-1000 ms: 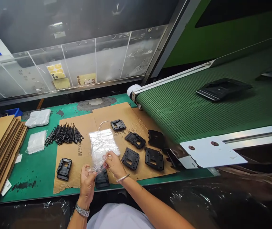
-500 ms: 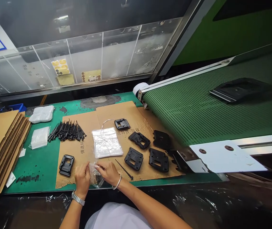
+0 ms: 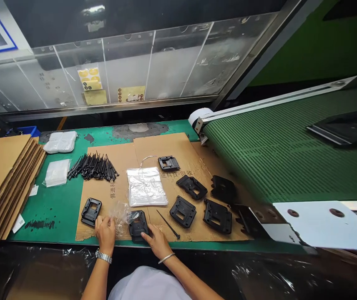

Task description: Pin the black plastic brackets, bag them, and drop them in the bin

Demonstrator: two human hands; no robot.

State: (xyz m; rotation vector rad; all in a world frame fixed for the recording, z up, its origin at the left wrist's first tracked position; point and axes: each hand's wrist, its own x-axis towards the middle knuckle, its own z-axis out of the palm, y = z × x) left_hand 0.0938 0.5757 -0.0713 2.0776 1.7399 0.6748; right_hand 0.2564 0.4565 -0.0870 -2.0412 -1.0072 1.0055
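Observation:
My left hand (image 3: 105, 232) pinches the edge of a small clear plastic bag (image 3: 119, 213) lying crumpled on the cardboard sheet (image 3: 116, 196). My right hand (image 3: 155, 242) rests its fingers on a black plastic bracket (image 3: 138, 225) just right of that bag. A thin black pin (image 3: 168, 223) lies loose beside my right hand. A flat stack of clear bags (image 3: 146, 186) sits just beyond. Another black bracket (image 3: 91, 211) lies left of my left hand.
Several more black brackets (image 3: 203, 200) lie to the right, by the green conveyor belt (image 3: 275, 154), which carries a black part (image 3: 344, 127). A pile of black pins (image 3: 93, 167), white bag packs (image 3: 58, 171) and stacked cardboard sheets (image 3: 0, 183) lie at the left.
Both hands have lowered the small bag to the cardboard and drawn apart. My right hand has left the bag and now touches the black bracket. The camera has shifted left.

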